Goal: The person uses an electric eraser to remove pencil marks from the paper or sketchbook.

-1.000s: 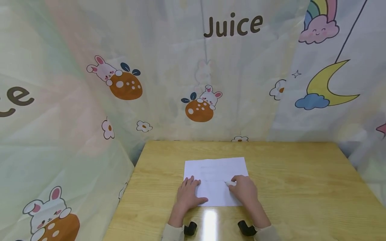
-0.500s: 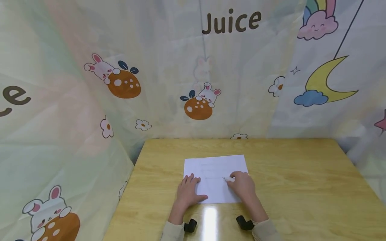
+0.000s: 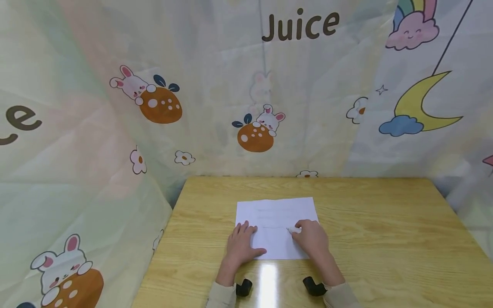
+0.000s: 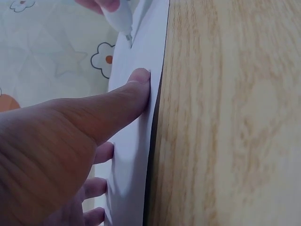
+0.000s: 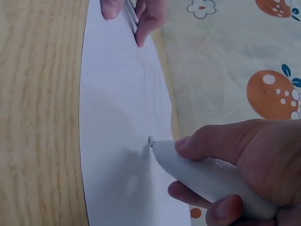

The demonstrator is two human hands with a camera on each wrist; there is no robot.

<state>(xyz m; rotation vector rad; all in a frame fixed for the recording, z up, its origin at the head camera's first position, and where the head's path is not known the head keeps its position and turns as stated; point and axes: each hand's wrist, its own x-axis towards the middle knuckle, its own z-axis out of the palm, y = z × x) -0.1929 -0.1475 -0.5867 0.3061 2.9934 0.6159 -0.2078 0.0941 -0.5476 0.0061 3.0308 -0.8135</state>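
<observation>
A white sheet of paper (image 3: 279, 247) lies on the wooden table. My left hand (image 3: 240, 244) rests on its left part with the fingers spread; the thumb (image 4: 124, 96) lies near the paper's front edge. My right hand (image 3: 313, 240) grips a thick white pen-shaped tool (image 5: 197, 174) with a small metal tip. That tip touches the paper right of the middle, at the right end of a thin line (image 3: 271, 227). Fainter lines (image 3: 275, 210) run across the sheet farther up. The right wrist view shows the thumb along one side of the tool and fingers curled beneath it.
The wooden table (image 3: 385, 239) extends to both sides of the paper. Behind it hangs a printed cloth (image 3: 308, 94) with rabbits and flowers. Black fittings (image 3: 244, 288) sit by both wrists. Light glares on the table (image 3: 267, 282) before the paper.
The head view has shifted slightly. The tool's tip stays at nearly the same place on the paper, and the left hand keeps its place.
</observation>
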